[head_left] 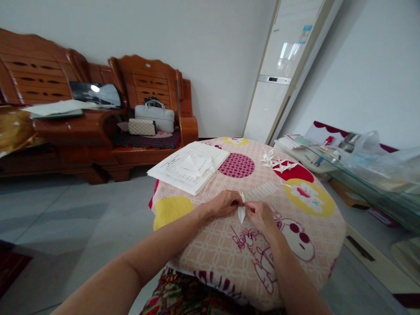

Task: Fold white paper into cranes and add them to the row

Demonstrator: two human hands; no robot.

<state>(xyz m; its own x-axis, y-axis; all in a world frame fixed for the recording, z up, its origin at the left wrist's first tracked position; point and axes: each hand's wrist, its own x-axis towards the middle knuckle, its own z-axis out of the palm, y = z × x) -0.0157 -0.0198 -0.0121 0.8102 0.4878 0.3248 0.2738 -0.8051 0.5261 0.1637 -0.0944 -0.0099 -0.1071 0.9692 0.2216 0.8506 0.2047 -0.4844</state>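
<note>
A small folded white paper piece point(242, 211) is pinched between both my hands over the middle of a round table covered by a pink patterned cloth point(210, 245). My left hand point(223, 204) grips its left side with closed fingers. From the right, my right hand point(260, 215) pinches it too. Several finished white paper cranes point(277, 162) lie at the far side of the table. A stack of printed sheets point(187, 168) with folded white paper on top sits at the far left.
A wooden sofa point(82, 127) stands at the back left with a white bag point(155, 116) and a small purse point(141, 127) on it. A tall white air conditioner point(282, 70) stands in the corner. A glass-topped table point(361, 170) with papers and plastic is at the right.
</note>
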